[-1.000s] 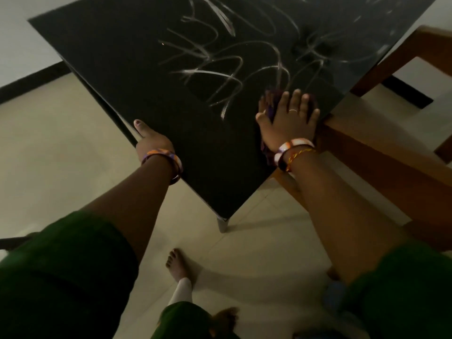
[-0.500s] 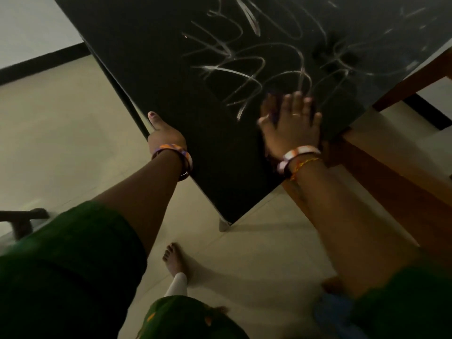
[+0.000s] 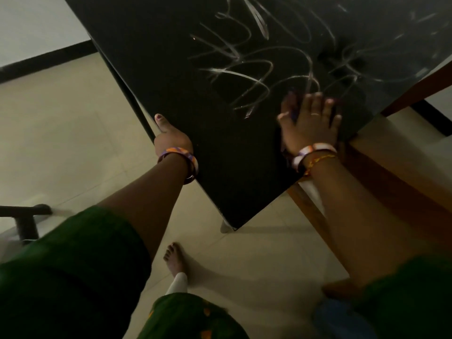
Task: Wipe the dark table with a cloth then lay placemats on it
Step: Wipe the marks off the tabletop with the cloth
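The dark table fills the upper view, its top marked with pale wet streaks. My right hand lies flat with spread fingers near the table's right edge and presses a dark purple cloth onto the top. Only slivers of the cloth show between thumb and forefinger and below the wrist. My left hand holds the table's left edge with the thumb on top; its fingers are hidden under the edge.
A wooden chair stands tight against the table's right side. A black chair part sits on the tiled floor at the left. My bare foot is just before the table's near corner leg.
My right hand has slid the cloth a little farther onto the table, away from the near corner. The left hand has stayed on the table's edge.
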Demonstrator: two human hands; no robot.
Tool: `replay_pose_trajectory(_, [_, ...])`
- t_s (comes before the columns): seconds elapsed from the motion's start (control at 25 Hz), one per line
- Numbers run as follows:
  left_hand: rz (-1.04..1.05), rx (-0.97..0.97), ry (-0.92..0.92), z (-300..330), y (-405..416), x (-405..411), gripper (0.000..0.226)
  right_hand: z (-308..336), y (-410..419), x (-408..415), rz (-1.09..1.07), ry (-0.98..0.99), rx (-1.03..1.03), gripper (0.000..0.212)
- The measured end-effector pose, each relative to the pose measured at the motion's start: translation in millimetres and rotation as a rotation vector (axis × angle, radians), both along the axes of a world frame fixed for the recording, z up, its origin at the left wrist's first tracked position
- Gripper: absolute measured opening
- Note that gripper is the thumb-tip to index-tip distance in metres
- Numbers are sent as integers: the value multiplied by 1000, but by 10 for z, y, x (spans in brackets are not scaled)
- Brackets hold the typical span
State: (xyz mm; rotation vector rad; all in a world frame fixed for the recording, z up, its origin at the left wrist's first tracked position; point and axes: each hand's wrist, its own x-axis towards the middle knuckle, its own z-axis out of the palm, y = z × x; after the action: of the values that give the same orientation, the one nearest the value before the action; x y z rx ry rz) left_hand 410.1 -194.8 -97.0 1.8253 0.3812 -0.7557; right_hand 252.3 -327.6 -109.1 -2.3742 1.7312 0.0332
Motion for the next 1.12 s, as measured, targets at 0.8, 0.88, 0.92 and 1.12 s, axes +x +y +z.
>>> replay_pose_trajectory(0.8, [-27, 18, -33, -30, 1, 28, 65, -93, 568, 520, 421, -33, -43, 56])
replay_pose_trajectory(0.88, [-21, 20, -27, -41, -1, 29, 62, -75, 36, 146, 212, -20, -43, 56])
replay_pose_trajectory(0.92, [-19, 24, -24, -50, -7, 37, 60, -39, -202, -59, 78, -12, 9, 56])
replay_pose_trajectory(1.12, [-21, 30, -15, -39, -8, 53, 53, -17, 64, 54, 37, -18, 1, 55])
